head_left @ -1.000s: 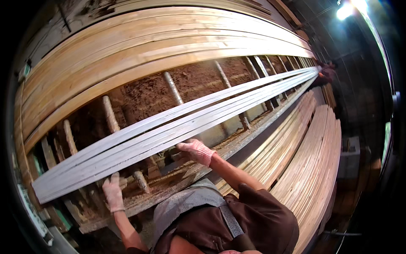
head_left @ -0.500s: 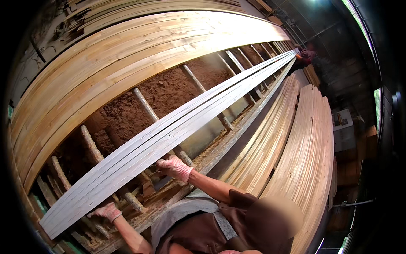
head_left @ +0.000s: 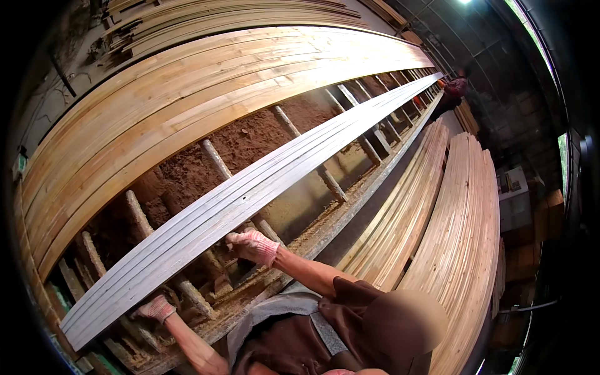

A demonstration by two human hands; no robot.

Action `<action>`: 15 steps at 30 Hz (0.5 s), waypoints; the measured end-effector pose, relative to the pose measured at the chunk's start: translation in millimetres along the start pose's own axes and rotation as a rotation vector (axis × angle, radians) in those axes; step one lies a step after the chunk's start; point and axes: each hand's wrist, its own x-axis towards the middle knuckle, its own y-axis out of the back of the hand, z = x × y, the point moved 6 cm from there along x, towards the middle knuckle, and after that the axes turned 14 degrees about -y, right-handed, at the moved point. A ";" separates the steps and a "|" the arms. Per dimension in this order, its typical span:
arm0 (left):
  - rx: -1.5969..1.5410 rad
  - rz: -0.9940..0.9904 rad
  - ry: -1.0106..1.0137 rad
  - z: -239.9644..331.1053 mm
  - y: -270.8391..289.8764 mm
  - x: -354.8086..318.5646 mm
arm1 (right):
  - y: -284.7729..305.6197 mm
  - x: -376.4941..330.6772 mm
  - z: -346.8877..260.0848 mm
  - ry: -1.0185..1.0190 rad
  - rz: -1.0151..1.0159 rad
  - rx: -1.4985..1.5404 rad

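A bundle of several long pale grey planks (head_left: 250, 190) lies slanted across a row of wooden crossbars (head_left: 215, 159), running from the lower left to the far upper right. My left hand (head_left: 155, 308), in a pink work glove, grips the bundle's underside near its near end. My right hand (head_left: 253, 245), gloved the same way, holds the bundle's lower edge further along. At the far end another person (head_left: 455, 87) in a dark red top stands by the planks.
A wide stack of yellowish boards (head_left: 187, 94) fills the upper left. Two more stacks of long boards (head_left: 450, 237) lie on the right. Reddish sawdust (head_left: 250, 134) covers the ground under the crossbars. Boxes and a small cabinet (head_left: 514, 200) stand at far right.
The plank bundle has tilted and shifted toward the lower left in view. Both hands have slid lower along with it, still holding it.
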 end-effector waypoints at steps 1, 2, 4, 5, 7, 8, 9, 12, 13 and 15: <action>0.006 0.029 -0.016 0.9 -2.2 -1.8 | 2.4 1.9 -1.9 0.006 0.006 -0.008; 0.014 0.060 -0.040 3.6 -6.2 -7.9 | -1.7 2.6 -6.7 0.046 0.013 -0.007; -0.031 0.003 -0.037 10.7 -26.3 -31.3 | -13.7 3.0 -16.1 0.125 0.026 -0.009; -0.080 -0.063 -0.017 16.5 -41.6 -47.4 | -24.0 5.2 -23.0 0.108 0.049 -0.044; -0.096 -0.133 -0.075 16.4 -68.3 -60.1 | -2.2 29.7 -35.9 0.026 0.052 -0.130; -0.067 -0.195 0.025 5.9 -72.7 -41.3 | -7.2 38.7 -45.9 0.062 0.032 -0.132; 0.004 -0.199 0.133 -3.5 -69.2 -26.3 | -11.6 45.3 -52.1 0.087 0.016 -0.131; -0.394 -0.894 0.614 -35.5 -86.7 34.4 | -52.0 76.8 -79.9 0.154 -0.053 -0.137; -0.173 -0.559 0.392 -43.2 -96.8 19.3 | -36.2 89.0 -86.0 0.186 -0.037 -0.128; 0.060 -0.235 0.110 -31.0 -102.2 -1.4 | -32.5 103.0 -85.4 0.160 -0.221 -0.100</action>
